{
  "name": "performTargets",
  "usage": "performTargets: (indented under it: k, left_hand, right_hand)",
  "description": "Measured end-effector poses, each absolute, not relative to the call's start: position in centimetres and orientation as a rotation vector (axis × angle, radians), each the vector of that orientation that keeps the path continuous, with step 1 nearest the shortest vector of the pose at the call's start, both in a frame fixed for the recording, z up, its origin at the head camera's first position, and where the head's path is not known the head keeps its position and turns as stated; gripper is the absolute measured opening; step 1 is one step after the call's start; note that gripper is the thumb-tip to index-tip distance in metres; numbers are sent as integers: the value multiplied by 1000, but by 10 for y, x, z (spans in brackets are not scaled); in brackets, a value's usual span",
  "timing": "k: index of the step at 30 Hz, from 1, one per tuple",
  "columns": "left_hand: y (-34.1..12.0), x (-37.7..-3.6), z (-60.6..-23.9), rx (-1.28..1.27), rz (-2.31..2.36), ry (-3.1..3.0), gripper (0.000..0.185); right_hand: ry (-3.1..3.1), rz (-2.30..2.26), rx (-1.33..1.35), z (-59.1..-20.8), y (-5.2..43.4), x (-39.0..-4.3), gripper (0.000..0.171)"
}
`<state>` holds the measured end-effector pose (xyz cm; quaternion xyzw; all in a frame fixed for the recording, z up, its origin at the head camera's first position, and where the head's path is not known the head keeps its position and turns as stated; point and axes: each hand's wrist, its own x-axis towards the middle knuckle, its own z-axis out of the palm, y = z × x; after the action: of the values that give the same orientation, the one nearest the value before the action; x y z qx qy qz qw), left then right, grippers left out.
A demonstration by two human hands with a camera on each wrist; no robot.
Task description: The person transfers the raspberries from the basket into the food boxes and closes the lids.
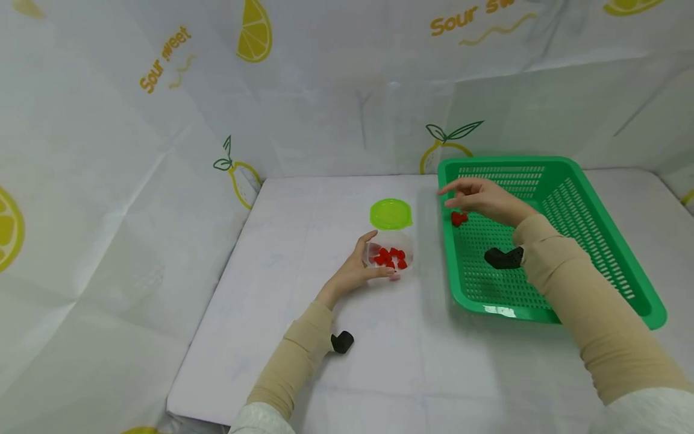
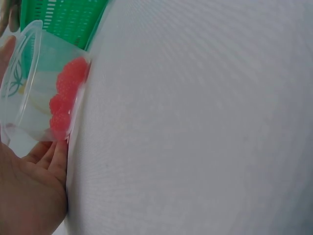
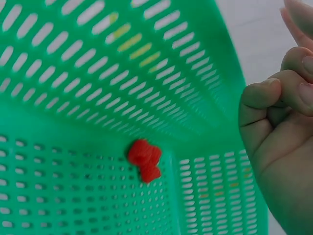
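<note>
Left of centre in the head view, on the white table (image 1: 303,241): left hand (image 1: 352,274) curled round a clear cup (image 2: 54,56), digits against both its near and far sides. Within the cup, at mid-frame, several red berry-like pieces (image 1: 384,253) gathered low near the base. Chief worry at this spot: too firm a squeeze on a wall apparently thin, with buckling, tilting and a spill as the likely result. Just above the cup, a lime-green lid (image 1: 391,214), flat on the table and off the cup; easily nudged aside by a stray touch. Right of centre, over the left rim of a green basket (image 1: 534,313): right hand (image 1: 488,199), released, fingers loosely bent and no object visible between them; contact with the rim impossible to tell. Below it, a small red clump (image 1: 458,219) on the basket floor, close to the left wall. Possible trouble on this side: a low sleeve (image 1: 564,271) catching the rim and shifting the basket, or a piece let go too far left and landing on the table.
</note>
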<state>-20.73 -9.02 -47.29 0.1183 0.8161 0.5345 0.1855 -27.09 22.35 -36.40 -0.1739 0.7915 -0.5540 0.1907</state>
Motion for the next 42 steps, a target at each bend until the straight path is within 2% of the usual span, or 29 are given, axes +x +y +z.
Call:
performTargets:
  k: [8,18,32,42]
  left_hand:
    - [-92,-205,-475,304,1517,2290,88]
    - [-92,-205,-477,298,1517,2290,87]
    - [-91,-207,-473,333,1522,2286,90]
    - [-92,-208,-473,328,1517,2294,88]
  right_hand:
    - [2287,-1572,-324,-383,241,-275,48]
    - [2394,-1377,-249,-399,252,-277,54]
    - [2455,-1137,-243,-420,260,-280,54]
    - [2385,-1013,-358,-430,259,-286,59]
